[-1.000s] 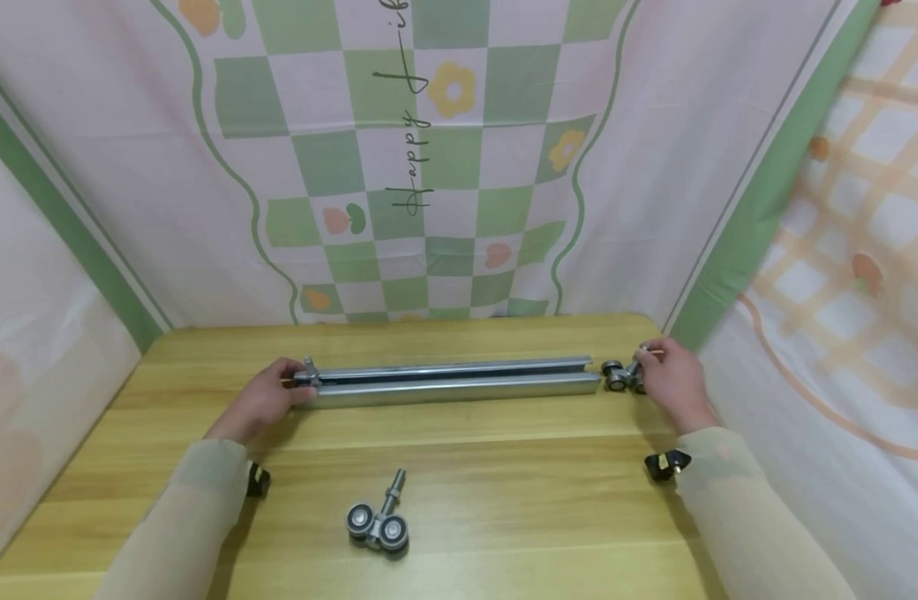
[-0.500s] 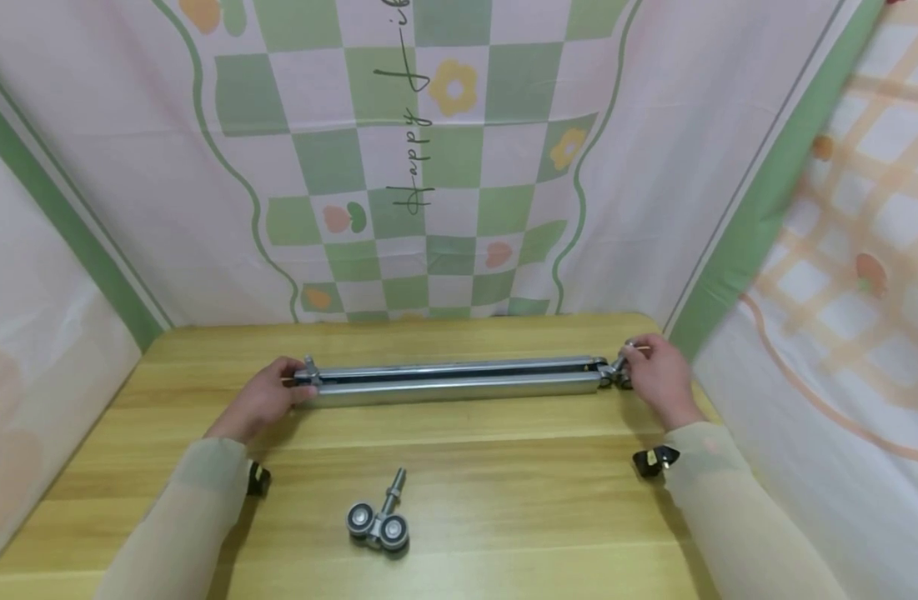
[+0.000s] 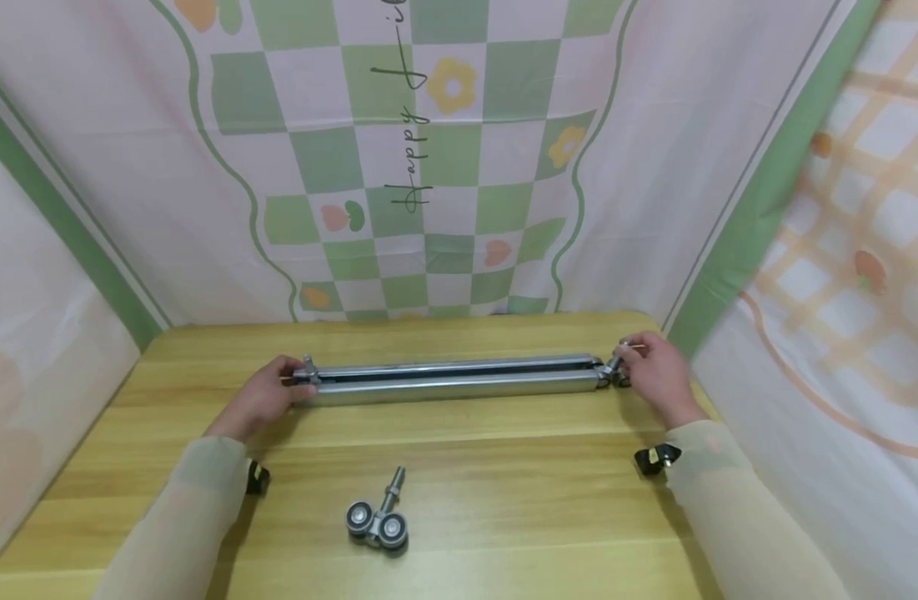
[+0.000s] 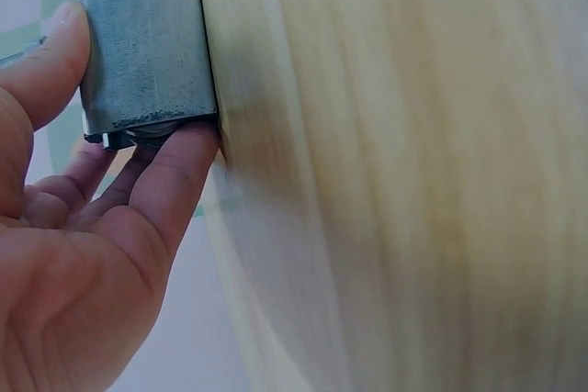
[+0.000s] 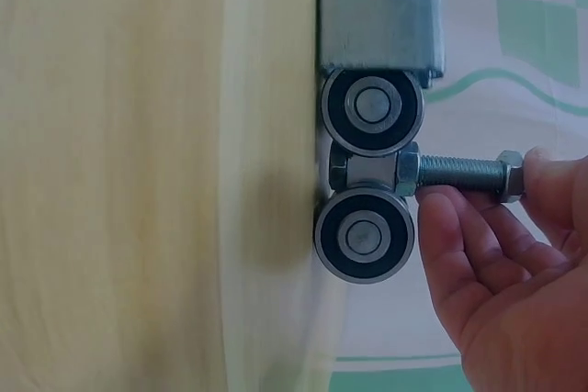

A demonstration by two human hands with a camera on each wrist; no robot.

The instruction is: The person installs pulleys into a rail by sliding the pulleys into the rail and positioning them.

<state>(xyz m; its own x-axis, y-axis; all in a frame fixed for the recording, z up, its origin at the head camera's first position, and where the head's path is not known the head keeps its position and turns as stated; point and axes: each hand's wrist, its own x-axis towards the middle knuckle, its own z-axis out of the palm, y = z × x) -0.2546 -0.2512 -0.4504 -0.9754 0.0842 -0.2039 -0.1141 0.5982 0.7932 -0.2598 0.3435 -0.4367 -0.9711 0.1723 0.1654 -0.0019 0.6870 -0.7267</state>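
Note:
A slotted steel track (image 3: 459, 390) lies crosswise on the wooden table, slot upward. My left hand (image 3: 259, 400) grips its left end, the thumb on the side and the fingers at the end opening. From the slot there, the bolt (image 3: 309, 365) of one roller trolley sticks up; part of a wheel (image 4: 152, 132) shows inside the track end. At the right end, my right hand (image 3: 659, 377) pinches the bolt (image 5: 459, 173) of a second trolley (image 5: 366, 238). Its front wheel sits at the track mouth, partly inside; the rear wheel is outside.
A third roller trolley (image 3: 379, 527) lies on the table (image 3: 504, 492) nearer to me, its bolt pointing away. Patterned cloth (image 3: 459, 167) hangs behind the table and at both sides. Each wrist carries a small black camera, such as the right camera (image 3: 657, 459).
My right hand has moved left, bringing its trolley from just beyond the track's right end up to the opening, the front wheel now partly inside. My left hand has stayed in place.

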